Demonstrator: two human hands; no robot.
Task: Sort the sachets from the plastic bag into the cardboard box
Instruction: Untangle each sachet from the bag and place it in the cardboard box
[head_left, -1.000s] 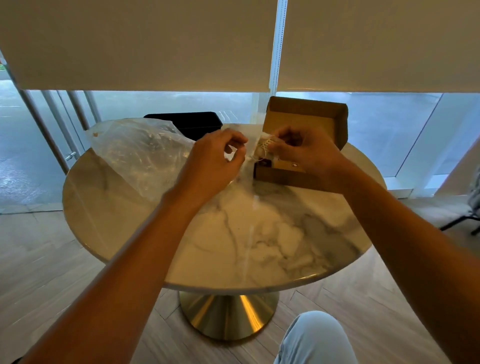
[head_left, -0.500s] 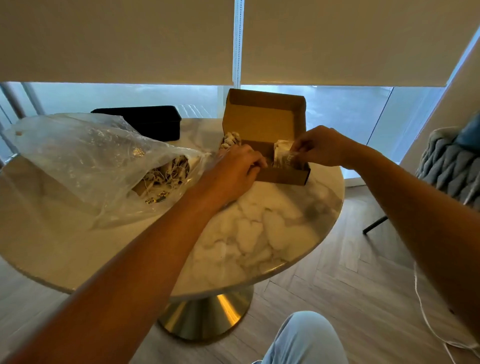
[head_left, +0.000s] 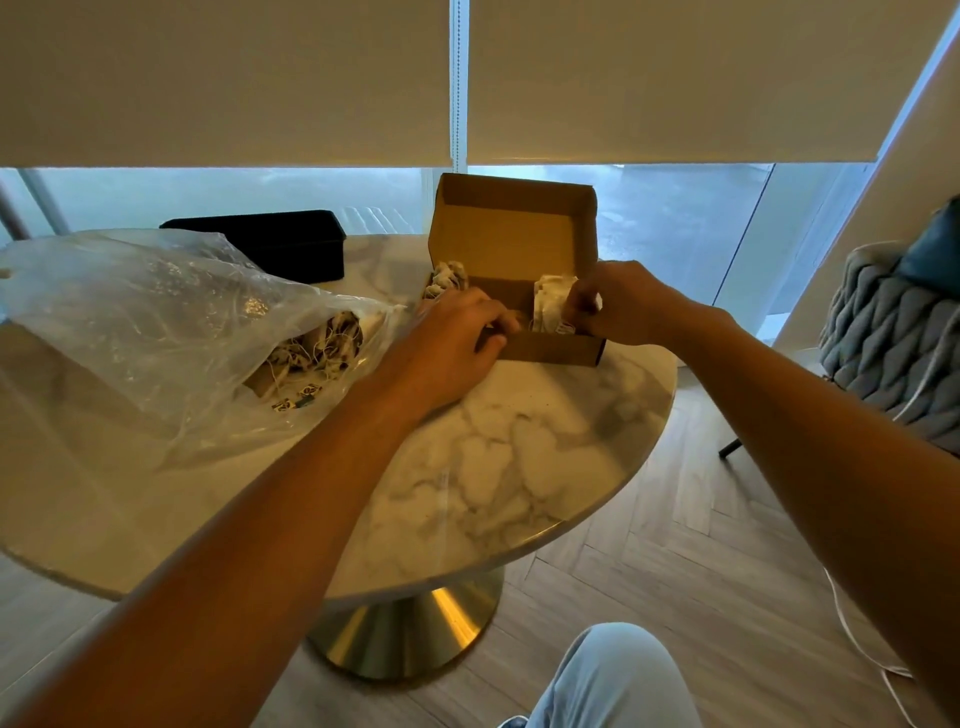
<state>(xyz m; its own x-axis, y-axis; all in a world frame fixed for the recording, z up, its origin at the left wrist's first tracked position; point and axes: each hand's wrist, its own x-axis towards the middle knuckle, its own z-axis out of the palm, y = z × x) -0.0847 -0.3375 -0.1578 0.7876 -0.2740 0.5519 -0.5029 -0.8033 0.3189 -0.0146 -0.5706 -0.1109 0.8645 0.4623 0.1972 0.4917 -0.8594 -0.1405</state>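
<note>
Sachets (head_left: 551, 306), two bunches inside one cardboard box (head_left: 511, 244); right hand (head_left: 618, 304) pinches one, left hand (head_left: 457, 338) seemingly grips nothing.

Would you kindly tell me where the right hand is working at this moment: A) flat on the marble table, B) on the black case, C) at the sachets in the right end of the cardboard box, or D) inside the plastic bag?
C: the right hand pinches the sachets standing in the right end of the cardboard box.
</note>
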